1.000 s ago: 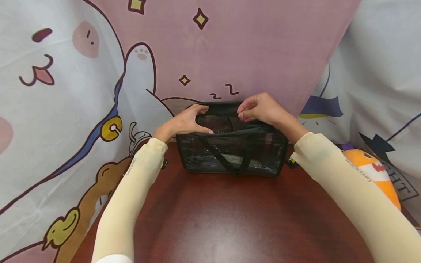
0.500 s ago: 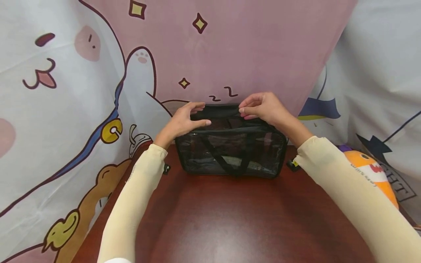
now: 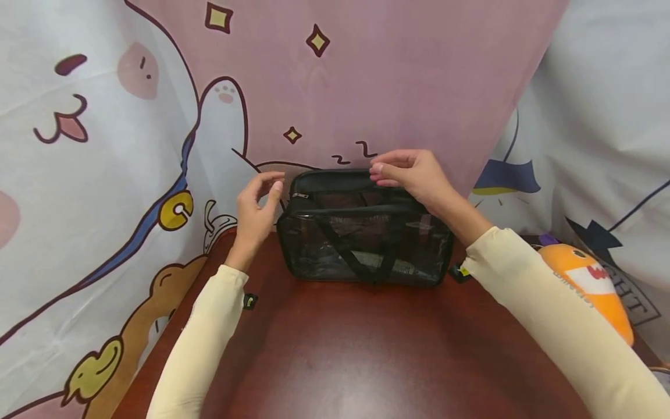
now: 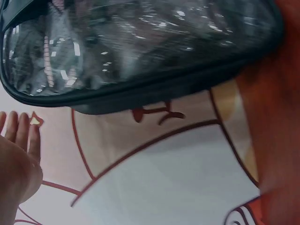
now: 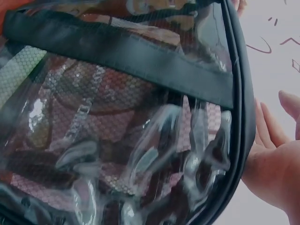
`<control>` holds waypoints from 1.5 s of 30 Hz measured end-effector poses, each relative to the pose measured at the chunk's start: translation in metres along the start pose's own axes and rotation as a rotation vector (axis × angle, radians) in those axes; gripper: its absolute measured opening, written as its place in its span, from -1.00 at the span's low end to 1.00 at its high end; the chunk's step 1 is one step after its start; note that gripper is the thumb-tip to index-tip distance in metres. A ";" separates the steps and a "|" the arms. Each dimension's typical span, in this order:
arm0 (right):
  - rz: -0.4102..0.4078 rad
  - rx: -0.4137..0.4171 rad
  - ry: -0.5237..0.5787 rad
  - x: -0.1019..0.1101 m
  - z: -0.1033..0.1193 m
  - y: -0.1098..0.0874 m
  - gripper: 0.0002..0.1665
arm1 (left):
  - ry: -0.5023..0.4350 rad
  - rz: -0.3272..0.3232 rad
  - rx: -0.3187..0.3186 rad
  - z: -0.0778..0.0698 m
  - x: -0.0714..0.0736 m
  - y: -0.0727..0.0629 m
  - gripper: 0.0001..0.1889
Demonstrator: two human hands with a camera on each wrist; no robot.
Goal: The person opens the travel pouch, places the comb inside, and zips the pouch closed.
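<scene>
A black-trimmed clear plastic zip bag (image 3: 314, 247) stands upright against the backdrop, dark straps hanging down its front. Its top gapes, and a zipper pull (image 3: 300, 196) shows at the upper left corner. Through the clear side a mesh-patterned pale thing shows. Left of the bag, apart from it, is my left hand (image 3: 256, 209), thumb and fingers spread around nothing. My right hand (image 3: 413, 174) hovers at the bag's upper right rim, thumb near the fingers in the head view. In the right wrist view, that hand (image 5: 276, 159) shows a gap between thumb and fingers, beside the bag's edge.
Under the bag is a reddish-brown table (image 3: 335, 349). An orange and white plush toy (image 3: 591, 285) sits at the right edge. Small black items with yellow marks lie on either side, one left (image 3: 250, 301), one right (image 3: 460, 272). A printed cloth (image 3: 335, 87) hangs behind.
My left hand has come off the bag's top left rim and moved left and down, uncovering the zipper pull. My right hand has shifted slightly left along the top.
</scene>
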State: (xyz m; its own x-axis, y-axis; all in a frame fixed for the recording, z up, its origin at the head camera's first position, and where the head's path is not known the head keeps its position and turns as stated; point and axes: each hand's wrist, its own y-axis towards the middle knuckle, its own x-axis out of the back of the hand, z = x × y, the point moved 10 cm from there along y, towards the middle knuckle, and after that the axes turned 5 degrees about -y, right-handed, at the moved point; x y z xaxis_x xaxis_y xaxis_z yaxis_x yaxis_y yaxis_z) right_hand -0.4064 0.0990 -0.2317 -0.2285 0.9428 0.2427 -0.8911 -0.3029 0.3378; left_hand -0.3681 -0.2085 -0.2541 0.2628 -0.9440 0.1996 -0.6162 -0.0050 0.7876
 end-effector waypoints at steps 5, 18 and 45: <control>0.029 -0.002 -0.003 -0.017 0.001 0.002 -0.62 | 0.056 0.032 -0.048 -0.012 0.008 -0.026 -0.74; 0.053 -0.001 0.016 -0.051 0.019 0.015 -0.70 | 0.057 0.087 -0.053 0.001 0.004 -0.053 -0.55; 0.234 -0.259 -0.623 -0.143 -0.018 0.052 -0.74 | 0.056 0.009 -0.138 -0.002 0.008 -0.053 -0.65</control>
State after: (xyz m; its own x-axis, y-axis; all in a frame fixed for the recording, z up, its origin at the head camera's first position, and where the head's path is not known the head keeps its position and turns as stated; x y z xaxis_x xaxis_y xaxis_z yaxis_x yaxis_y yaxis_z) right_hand -0.4274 -0.0488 -0.2648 -0.2273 0.5785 0.7833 -0.9282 -0.3720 0.0054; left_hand -0.3320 -0.2154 -0.2935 0.3006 -0.9240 0.2361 -0.5121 0.0525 0.8573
